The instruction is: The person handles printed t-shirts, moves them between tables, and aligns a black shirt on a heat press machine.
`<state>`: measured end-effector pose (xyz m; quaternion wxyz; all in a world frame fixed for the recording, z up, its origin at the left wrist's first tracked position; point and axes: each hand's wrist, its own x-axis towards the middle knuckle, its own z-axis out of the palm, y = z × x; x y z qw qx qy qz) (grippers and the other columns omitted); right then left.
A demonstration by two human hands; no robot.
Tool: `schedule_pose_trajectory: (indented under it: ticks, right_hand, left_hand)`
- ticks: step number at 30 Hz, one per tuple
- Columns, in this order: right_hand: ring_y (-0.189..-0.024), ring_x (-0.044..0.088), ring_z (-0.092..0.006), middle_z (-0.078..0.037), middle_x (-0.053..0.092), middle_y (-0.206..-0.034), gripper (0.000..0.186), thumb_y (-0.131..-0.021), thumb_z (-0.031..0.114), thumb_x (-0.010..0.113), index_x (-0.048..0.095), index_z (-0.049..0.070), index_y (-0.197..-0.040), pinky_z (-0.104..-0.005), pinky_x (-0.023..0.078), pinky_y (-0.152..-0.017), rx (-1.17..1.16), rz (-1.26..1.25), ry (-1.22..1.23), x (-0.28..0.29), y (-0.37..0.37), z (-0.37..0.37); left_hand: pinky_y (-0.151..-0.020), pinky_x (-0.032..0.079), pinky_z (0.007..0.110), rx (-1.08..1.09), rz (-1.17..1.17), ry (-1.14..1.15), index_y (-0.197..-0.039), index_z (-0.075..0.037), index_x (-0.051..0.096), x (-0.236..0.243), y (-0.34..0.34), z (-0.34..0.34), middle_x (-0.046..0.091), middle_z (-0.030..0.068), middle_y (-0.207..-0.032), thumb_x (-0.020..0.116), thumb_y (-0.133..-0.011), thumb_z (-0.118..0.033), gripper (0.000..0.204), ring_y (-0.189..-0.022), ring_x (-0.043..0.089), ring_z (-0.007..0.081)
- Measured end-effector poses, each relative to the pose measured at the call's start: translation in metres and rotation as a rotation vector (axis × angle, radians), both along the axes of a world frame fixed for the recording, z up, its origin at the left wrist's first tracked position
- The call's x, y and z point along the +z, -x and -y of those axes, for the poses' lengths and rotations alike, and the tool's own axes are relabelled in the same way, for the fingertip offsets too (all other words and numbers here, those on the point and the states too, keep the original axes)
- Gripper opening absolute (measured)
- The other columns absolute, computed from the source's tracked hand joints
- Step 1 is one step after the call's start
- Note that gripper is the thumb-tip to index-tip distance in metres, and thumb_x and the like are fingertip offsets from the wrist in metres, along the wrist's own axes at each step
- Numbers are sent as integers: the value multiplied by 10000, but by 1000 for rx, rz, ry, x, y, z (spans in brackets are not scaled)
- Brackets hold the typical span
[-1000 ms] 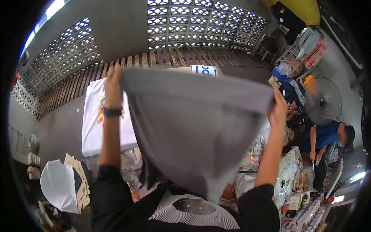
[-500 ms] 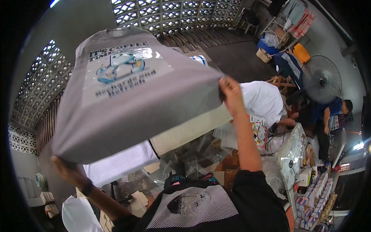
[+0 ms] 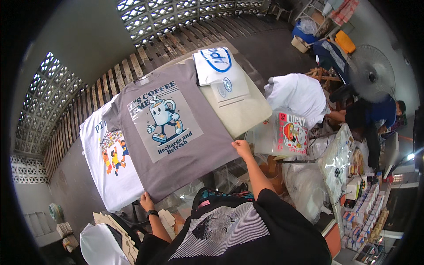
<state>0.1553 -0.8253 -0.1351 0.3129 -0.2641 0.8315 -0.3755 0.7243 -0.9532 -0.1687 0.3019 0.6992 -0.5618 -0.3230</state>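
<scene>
A grey T-shirt (image 3: 207, 145) with a cartoon coffee mug print lies spread flat on the table, its collar at the far side. Clear film (image 3: 194, 119) covers the print. My left hand (image 3: 147, 202) pinches the shirt's near left hem corner, and my right hand (image 3: 241, 148) pinches the near right corner. Partly under its left side is a white T-shirt (image 3: 97, 172) with a colourful figure print. To the right, a folded white shirt (image 3: 205, 73) with a blue oval print rests on a cream padded board (image 3: 251, 110).
Right of the table stand a stack of bagged printed shirts (image 3: 269, 137) and a white cloth bundle (image 3: 296, 97). A person (image 3: 375, 112) sits behind them near a round fan (image 3: 371, 73). Cardboard pieces (image 3: 110, 225) lie at lower left, small boxes (image 3: 364, 216) at lower right.
The grey T-shirt was raised and billowing between my hands; now it lies flat on the table. Both hands have come down with its hem, the left one shifting right.
</scene>
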Motion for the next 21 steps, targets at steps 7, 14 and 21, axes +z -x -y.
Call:
schedule_pose_trajectory:
  ticks: [7, 14, 21]
  right_hand:
    - [-601, 625, -163, -80, 678, -725, 195, -928, 152, 588, 664, -14, -859, -332, 499, -569, -29, 88, -80, 12, 2, -90]
    - [-584, 639, -176, -98, 685, -717, 201, -889, 182, 613, 698, 2, -918, -321, 513, -557, -199, 332, -183, -49, -3, -323]
    - [-510, 604, -227, -123, 619, -590, 281, -845, 199, 582, 649, -46, -725, -368, 475, -498, -500, 5, -290, -129, -52, -585]
  left_hand:
    - [-725, 493, 388, 129, 369, 12, -1031, 0, 624, 4, 16, -19, 647, 112, -862, 616, -863, -106, 199, -756, 622, 266]
    - [-812, 493, 436, -489, 204, 291, -1025, -21, 664, 61, 219, -60, 656, 154, -975, 560, -780, -1, 266, -916, 627, 325]
    - [-845, 484, 440, -963, 35, 267, -934, -55, 664, 99, 446, -98, 611, 171, -945, 623, -785, -57, 154, -957, 592, 360]
